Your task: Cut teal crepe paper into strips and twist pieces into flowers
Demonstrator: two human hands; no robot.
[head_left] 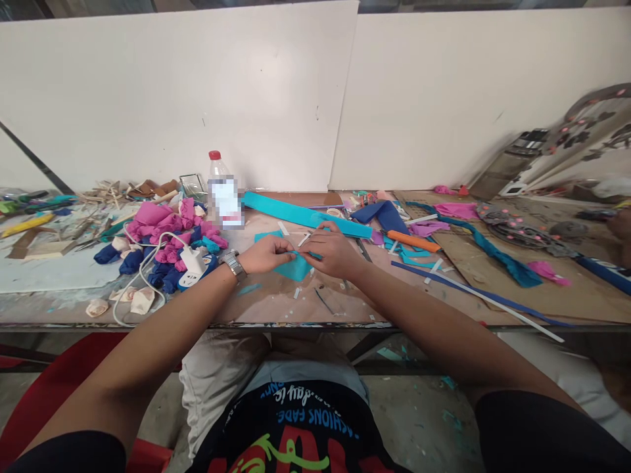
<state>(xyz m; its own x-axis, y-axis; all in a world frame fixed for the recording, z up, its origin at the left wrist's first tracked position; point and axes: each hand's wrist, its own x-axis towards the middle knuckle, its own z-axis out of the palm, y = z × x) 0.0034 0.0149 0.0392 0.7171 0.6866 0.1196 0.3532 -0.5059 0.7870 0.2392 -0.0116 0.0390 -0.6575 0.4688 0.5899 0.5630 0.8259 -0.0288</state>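
Observation:
Both hands meet over the table in the middle of the head view. My left hand [270, 254], with a metal watch [233, 265] on its wrist, is closed with thumb and forefinger on a turquoise crepe paper piece [296, 269]. Facing it, my right hand [331, 252] pinches the same piece from the other side. A short white strip [304, 240] shows by the right fingers; whether they grip it, I cannot tell. Just behind the hands lies a long folded band of turquoise crepe paper [305, 215]. Part of the held piece is hidden by the fingers.
On the left, pink and blue crepe paper flowers [165, 226] surround a white power strip [191, 279] and charger. A red-capped bottle [215, 164] stands behind. To the right lie an orange-handled cutter [413, 241], long strips [488, 295] and cardboard [557, 263]. White boards [172, 98] close the back.

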